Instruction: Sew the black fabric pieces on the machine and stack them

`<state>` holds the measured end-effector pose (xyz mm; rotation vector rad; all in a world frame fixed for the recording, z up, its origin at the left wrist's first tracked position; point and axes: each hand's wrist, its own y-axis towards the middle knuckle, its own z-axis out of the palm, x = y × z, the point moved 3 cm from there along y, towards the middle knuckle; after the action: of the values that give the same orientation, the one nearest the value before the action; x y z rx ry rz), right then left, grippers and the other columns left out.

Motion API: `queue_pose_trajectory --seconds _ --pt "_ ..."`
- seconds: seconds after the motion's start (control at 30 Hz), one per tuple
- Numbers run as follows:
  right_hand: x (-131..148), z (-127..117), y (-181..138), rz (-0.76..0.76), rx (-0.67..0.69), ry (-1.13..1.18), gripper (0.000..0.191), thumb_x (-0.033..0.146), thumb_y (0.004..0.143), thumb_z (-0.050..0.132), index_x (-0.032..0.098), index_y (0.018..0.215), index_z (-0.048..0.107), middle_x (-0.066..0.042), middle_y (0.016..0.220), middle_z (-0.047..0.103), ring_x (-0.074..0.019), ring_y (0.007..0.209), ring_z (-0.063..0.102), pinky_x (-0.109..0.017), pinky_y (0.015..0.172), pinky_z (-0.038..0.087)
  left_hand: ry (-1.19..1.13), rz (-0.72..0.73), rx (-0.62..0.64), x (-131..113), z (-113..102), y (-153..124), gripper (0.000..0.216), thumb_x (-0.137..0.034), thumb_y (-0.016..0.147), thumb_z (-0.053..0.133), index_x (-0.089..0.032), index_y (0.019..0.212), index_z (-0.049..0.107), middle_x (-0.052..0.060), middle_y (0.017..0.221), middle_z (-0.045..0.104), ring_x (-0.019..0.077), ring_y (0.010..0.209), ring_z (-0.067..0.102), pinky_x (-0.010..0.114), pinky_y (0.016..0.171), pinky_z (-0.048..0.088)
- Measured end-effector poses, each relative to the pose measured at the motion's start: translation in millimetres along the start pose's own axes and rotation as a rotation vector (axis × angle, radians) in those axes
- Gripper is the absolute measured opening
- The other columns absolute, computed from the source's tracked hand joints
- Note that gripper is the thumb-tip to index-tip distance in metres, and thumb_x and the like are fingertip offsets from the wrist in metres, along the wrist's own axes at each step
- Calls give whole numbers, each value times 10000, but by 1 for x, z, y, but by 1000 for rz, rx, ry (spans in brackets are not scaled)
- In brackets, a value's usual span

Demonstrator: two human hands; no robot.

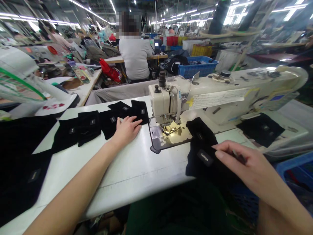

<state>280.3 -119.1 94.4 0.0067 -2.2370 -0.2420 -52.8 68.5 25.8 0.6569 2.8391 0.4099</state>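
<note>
My left hand (pixel 127 129) lies with its fingers spread on the table, touching the edge of a black fabric piece (pixel 143 106) left of the sewing machine (pixel 160 101). That piece belongs to a row of overlapping black pieces (pixel 88 133) with small labels, running leftward. Between thumb and forefinger, my right hand (pixel 241 160) pinches a black fabric piece (pixel 193 164) with a lettered dark label (pixel 205 157). Part of this fabric hangs over the table's front edge. Another labelled black piece (pixel 200 125) lies just beyond it, beside the needle plate (pixel 168 138); whether the two are joined I cannot tell.
More black fabric (pixel 22 163) covers the table's left end. A separate labelled piece (pixel 261 129) lies under the machine's right end. A blue crate (pixel 293 166) stands low at the right. Ahead sits a person in a white top (pixel 134 58), near a blue basket (pixel 198 68).
</note>
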Motion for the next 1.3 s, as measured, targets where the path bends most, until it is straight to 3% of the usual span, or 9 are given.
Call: queue_pose_trajectory --seconds 0.07,0.13,0.27,0.4,0.67,0.83,0.93,1.07,1.3 --pt "5 13 -3 13 203 29 257 470 910 593 268 798 705 20 708 684 -163 640 618 -234 514 445 -18 -6 -86 -24 -22 -11 317 -388 964 549 -192 843 767 115 966 708 350 1048 627 729 1064 304" --pt "12 25 -6 13 347 62 270 486 934 581 274 826 710 19 747 697 -166 694 638 -233 553 468 -261 82 -72 -60 -45 -26 363 -465 979 523 -195 879 746 104 930 692 284 958 647 568 1006 461" --pt "23 40 -6 9 456 166 266 476 951 569 278 854 718 24 802 715 -164 746 652 -234 619 494 -855 382 478 -121 -59 -50 366 -472 896 679 -244 1182 665 100 1181 674 251 1122 621 436 1012 499" --pt "15 46 -6 105 397 202 248 456 927 597 266 926 756 20 787 718 -158 703 651 -236 619 502 -1134 166 717 -110 -43 -44 179 -365 881 704 -193 928 698 29 907 718 170 847 670 325 825 548" --pt "-18 87 -28 234 313 230 318 378 915 548 227 1116 745 -52 1015 757 -236 942 713 -364 855 552 -1157 -110 478 -61 -27 -8 186 -313 841 702 -204 985 745 43 983 754 174 870 671 324 778 531" --pt "-21 113 -52 409 241 423 404 478 911 590 185 1188 621 -15 707 732 -213 697 715 -332 728 554 -1012 -335 351 -56 2 6 193 -322 695 824 -162 756 735 18 744 725 156 696 644 288 675 510" --pt "-17 124 -59 461 299 511 343 532 900 607 189 919 610 -13 574 683 -194 586 668 -288 622 522 -817 -239 331 -66 18 8 118 -271 765 767 -163 739 725 8 704 696 153 669 629 290 670 501" --pt "-18 128 -62 414 189 494 384 563 859 648 185 923 664 1 601 645 -163 510 594 -259 506 492 -385 55 53 -84 17 1 58 -241 833 741 -185 834 725 55 889 677 218 852 631 364 786 511" --pt "-17 124 -68 -17 42 298 161 296 926 607 233 1027 715 -27 839 696 -144 625 629 -236 578 549 -126 318 36 -95 15 -18 233 -219 994 514 -150 860 692 84 871 609 230 867 580 350 761 510"
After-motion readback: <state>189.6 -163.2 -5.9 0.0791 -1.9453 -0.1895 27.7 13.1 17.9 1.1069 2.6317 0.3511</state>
